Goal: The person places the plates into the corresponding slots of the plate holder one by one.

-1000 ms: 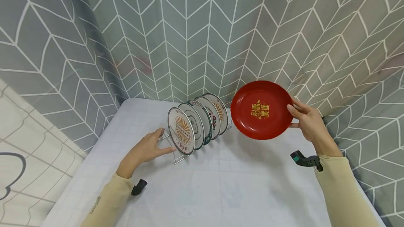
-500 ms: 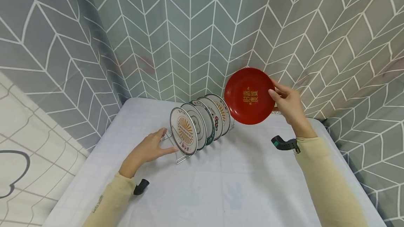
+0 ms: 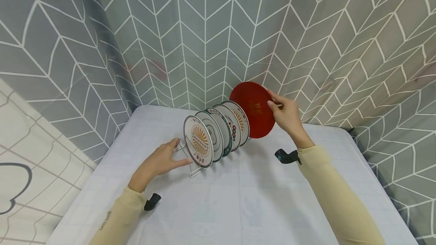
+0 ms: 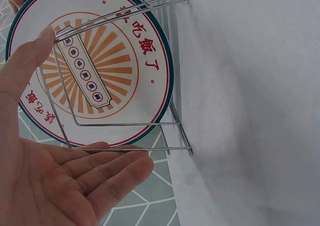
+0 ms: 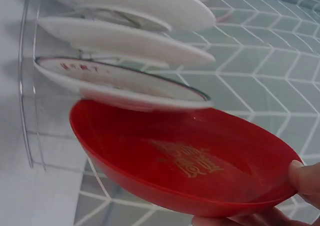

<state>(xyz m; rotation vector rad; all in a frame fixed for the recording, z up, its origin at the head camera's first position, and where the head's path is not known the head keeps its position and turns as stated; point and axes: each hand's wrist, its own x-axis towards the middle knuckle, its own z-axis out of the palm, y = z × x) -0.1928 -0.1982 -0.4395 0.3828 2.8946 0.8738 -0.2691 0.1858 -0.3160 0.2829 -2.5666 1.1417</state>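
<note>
My right hand (image 3: 287, 116) pinches a red plate (image 3: 260, 118) with gold lettering by its right rim, thumb on the inner face. The plate stands tilted on edge at the far end of a wire plate rack (image 4: 125, 123), partly hidden behind the last white plate (image 3: 243, 133). In the right wrist view the red plate (image 5: 130, 161) lies right against that plate's rim. My left hand (image 3: 160, 160) holds the near end of the rack between thumb and fingers. A front plate (image 3: 198, 141) with an orange sunburst leans closest to it.
Several white patterned plates stand in a row in the rack, among them a green-rimmed one (image 3: 226, 148). A white cloth covers the table (image 3: 218, 207). A grey chevron curtain (image 3: 218, 41) hangs right behind it.
My right hand has carried the red plate leftward to the rack's far end and turned it more edge-on, most recently lowering it. My left hand has stayed at the rack.
</note>
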